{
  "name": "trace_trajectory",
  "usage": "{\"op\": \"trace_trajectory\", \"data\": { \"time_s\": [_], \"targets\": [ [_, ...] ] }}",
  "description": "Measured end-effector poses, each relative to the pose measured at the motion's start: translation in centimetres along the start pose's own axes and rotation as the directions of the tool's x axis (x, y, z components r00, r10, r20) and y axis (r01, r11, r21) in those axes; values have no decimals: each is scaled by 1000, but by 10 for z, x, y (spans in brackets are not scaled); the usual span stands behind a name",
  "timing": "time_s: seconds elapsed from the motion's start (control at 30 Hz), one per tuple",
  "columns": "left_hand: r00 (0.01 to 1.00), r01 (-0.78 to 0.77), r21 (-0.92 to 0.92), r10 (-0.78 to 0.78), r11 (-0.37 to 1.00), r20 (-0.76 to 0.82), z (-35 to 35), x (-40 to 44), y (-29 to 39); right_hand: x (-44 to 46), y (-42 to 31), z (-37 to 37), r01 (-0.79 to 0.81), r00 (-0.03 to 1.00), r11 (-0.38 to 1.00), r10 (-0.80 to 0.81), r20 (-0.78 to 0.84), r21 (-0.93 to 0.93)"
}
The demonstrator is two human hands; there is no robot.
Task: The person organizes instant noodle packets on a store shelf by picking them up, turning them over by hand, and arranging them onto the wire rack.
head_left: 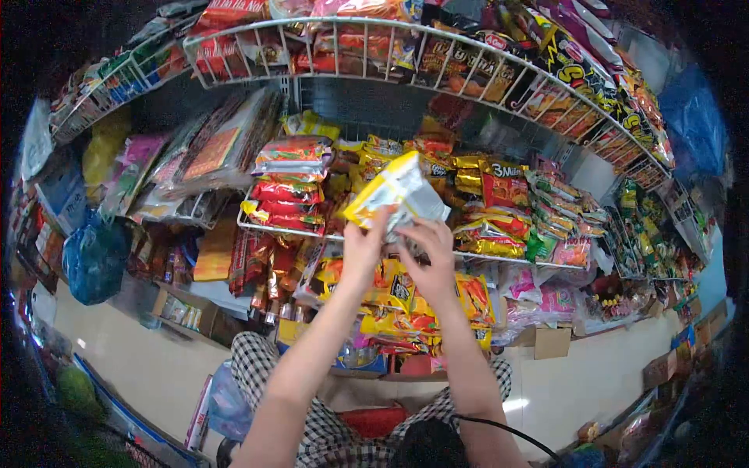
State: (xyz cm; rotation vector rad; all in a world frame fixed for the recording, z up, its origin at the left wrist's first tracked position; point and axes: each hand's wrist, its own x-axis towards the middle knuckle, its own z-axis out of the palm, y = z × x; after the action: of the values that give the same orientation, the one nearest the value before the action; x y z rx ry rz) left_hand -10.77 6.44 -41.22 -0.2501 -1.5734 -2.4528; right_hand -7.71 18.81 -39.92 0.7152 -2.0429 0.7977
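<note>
Both hands hold a yellow and silver-white snack packet [404,186] up in front of the middle shelf. My left hand [368,240] is closed on its lower left side, with fingers against the wrapper. At the lower right, my right hand [426,248] grips the packet with bent fingers. The packet is tilted, and its print is too blurred to read. Behind it, stacked yellow noodle packets [363,168] are partly hidden. Below my hands lie more yellow and orange packets [390,287].
A white wire rack [335,35] full of packets curves overhead. Red packets [287,204] are stacked at left, gold and red ones [499,195] at right. A blue plastic bag [95,261] hangs at far left. A cardboard box [187,312] sits on the tiled floor [133,351].
</note>
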Motion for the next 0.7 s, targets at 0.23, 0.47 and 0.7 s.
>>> {"op": "trace_trajectory", "data": {
  "time_s": [0.23, 0.47, 0.7],
  "targets": [
    [954, 203, -561, -292, 802, -71, -22, -75, 3, -49, -24, -32, -499, 845, 829, 531, -71, 252],
    [934, 252, -737, -358, 627, 15, -27, -119, 9, -65, -50, -37, -685, 555, 164, 749, 362, 710],
    [891, 259, -781, -452, 569, -34, -31, -142, 11, -79, -51, -42, -693, 607, 219, 692, 391, 687]
  ]
}}
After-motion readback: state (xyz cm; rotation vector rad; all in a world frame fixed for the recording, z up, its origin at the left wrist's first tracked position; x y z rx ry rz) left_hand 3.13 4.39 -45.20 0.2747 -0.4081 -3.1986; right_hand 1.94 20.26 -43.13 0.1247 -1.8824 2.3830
